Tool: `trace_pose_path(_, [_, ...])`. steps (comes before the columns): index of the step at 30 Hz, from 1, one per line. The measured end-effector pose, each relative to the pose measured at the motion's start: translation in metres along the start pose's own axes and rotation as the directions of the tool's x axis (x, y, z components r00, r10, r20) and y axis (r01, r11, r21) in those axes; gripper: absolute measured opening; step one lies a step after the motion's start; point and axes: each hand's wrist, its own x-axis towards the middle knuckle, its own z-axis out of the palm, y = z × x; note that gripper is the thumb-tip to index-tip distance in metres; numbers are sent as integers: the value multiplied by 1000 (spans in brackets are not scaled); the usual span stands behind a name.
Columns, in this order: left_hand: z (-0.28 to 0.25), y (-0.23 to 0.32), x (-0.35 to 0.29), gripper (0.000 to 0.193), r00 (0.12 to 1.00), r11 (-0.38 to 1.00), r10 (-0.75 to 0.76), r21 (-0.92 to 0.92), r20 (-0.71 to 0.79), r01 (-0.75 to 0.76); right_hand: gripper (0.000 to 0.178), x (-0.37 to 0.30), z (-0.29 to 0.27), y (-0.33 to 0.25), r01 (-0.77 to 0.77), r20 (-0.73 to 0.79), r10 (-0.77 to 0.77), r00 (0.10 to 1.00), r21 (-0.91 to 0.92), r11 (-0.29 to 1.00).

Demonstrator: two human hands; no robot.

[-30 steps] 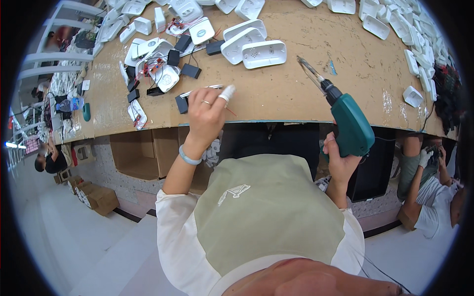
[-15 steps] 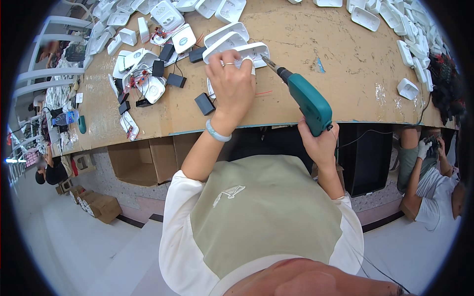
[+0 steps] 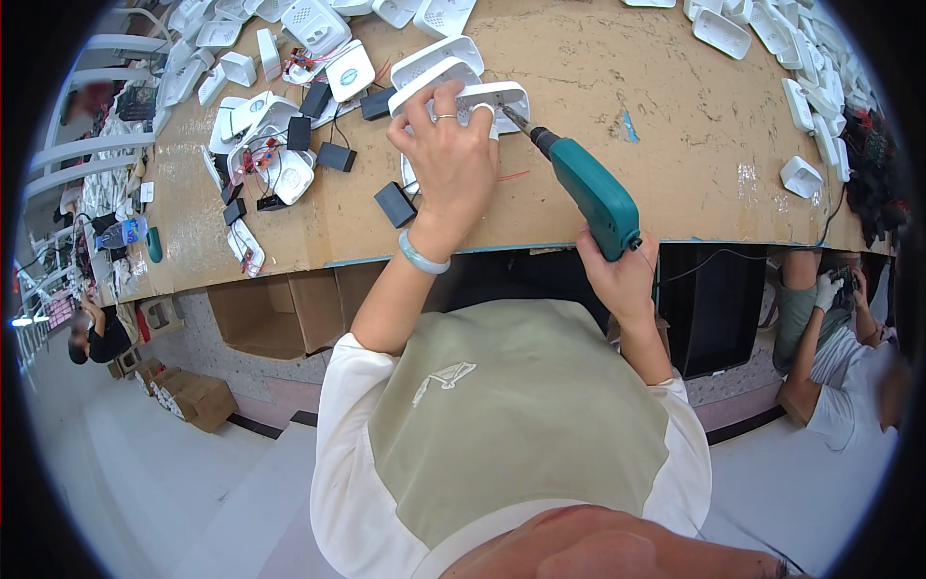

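Note:
My left hand [image 3: 451, 154], with a ring and a pale bangle, is closed over a white plastic housing [image 3: 515, 95] on the table, its fingers curled at the near edge. My right hand [image 3: 622, 275] grips a green electric screwdriver [image 3: 593, 188] by its rear end. The tool slants up to the left, and its slim metal tip points into the housing just right of my left fingers. Whether the tip touches a screw is too small to tell. More white shells [image 3: 434, 60] stand behind my left hand. A black box-shaped part [image 3: 395, 205] lies beside my wrist.
White housings with wires and black boxes [image 3: 275, 159] clutter the table's left. Heaped white shells [image 3: 815, 72] and a dark pile [image 3: 873, 159] fill the right. An open cardboard box [image 3: 256, 318] sits below the edge. Another person [image 3: 839, 357] works at far right.
My left hand and the housing have shifted slightly up and left in view. The screwdriver has moved the same way, its tip staying at the housing.

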Motion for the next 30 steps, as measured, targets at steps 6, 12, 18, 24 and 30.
trace_pose_path(6, [1, 1, 1, 14, 1000, 1000, -6, -1, 1, 6, 24, 1, 1, -1, -44, 7, 44, 999, 30, 999])
trace_pose_path(12, [1, 3, 2, 16, 1000, 1000, -7, 14, 9, 7, 24, 2, 0, -4, -15, 3, 15, 1000, 9, 1000])
trace_pose_path(18, [1, 3, 1, 18, 1000, 1000, -16, 16, 7, 16, 27, 1, 1, -1, -9, 2, 9, 1000, 27, 1000])
trace_pose_path(24, [-1, 2, 0, 18, 1000, 1000, -28, -8, 8, 28, 31, 0, 0, -1, -12, 10, 11, 1000, 17, 1000])
trace_pose_path(30, [-1, 2, 0, 19, 999, 999, -33, -16, 12, 33, 33, -1, -2, -1, -61, 48, 62, 997, -12, 998])
